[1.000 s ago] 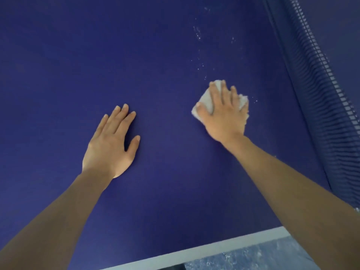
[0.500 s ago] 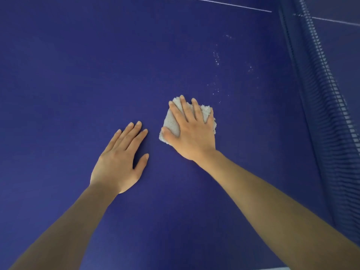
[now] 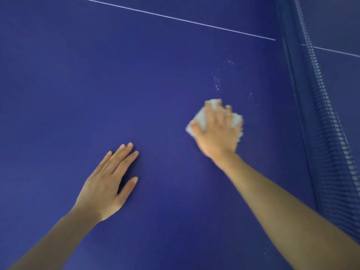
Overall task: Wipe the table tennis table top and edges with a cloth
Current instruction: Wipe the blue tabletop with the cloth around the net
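1. My left hand point(image 3: 106, 184) lies flat, palm down, on the blue bench point(image 3: 78, 84). Its four fingers point(image 3: 120, 156) are straight and pressed close together, pointing up and to the right, with the thumb held out to the side. It holds nothing.

2. A thin white line point(image 3: 175, 18) crosses the bench top far from me, slanting down from left to right.

3. My right hand point(image 3: 218, 133) sits right of the left hand and farther from me, well apart from it. It presses down on a white cloth point(image 3: 200, 118). The fingers are spread over the cloth; the hand is blurred, so I cannot tell whether the tips curl into it. The cloth shows past the thumb on the left, past the fingertips, and at the hand's right edge.

4. Small white specks point(image 3: 217, 82) dot the bench just beyond the cloth, up and to the right.

5. The dark net point(image 3: 321, 123) runs along the right side, from top to bottom, near my right forearm.
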